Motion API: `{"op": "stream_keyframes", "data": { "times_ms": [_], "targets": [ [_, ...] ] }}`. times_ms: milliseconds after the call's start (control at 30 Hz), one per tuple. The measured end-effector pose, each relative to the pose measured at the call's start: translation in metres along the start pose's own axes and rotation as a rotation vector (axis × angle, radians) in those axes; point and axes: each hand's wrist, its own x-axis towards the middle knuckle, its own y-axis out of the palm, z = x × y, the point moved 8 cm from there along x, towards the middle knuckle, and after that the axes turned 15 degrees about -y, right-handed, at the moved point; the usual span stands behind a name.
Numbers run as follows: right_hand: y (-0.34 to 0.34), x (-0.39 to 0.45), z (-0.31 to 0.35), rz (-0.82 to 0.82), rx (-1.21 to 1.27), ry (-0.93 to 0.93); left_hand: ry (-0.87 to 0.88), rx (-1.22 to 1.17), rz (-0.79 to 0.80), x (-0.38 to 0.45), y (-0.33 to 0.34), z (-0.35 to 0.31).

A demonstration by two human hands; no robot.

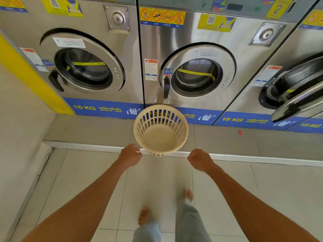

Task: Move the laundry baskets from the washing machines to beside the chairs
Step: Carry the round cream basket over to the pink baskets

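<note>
A cream plastic laundry basket (pixel 160 137) with slotted walls is empty and tilts its opening toward me, in front of the middle washing machine (pixel 197 49). Its lower edge overlaps the white lip of the raised step (pixel 87 145). My left hand (pixel 130 155) has its fingers closed at the basket's near-left rim. Curled into a fist, my right hand (pixel 201 160) is just off the basket's near-right side, with a small gap to it. No chairs are in view.
Three steel front-loading washers stand in a row on the tiled step; the left one (pixel 83 67) and the middle one have their doors shut, while the right one's door (pixel 297 95) swings out. A grey wall with a yellow stripe (pixel 26 70) closes the left side. My bare feet (pixel 145 215) are on white floor tiles.
</note>
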Motion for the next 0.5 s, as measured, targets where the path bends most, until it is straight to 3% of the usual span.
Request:
{"op": "stream_keyframes", "data": {
  "times_ms": [133, 333, 500],
  "targets": [
    [-0.012, 0.066, -0.006, 0.068, -0.045, 0.001, -0.007, 0.039, 0.007, 0.044, -0.012, -0.032],
    [-0.012, 0.171, -0.031, 0.3, -0.199, 0.0, -0.147, 0.009, -0.049, 0.115, -0.016, -0.051],
    [-0.036, 0.261, -0.027, 0.297, -0.274, -0.053, -0.239, -0.004, 0.046, 0.166, 0.013, -0.062]
  ]
}}
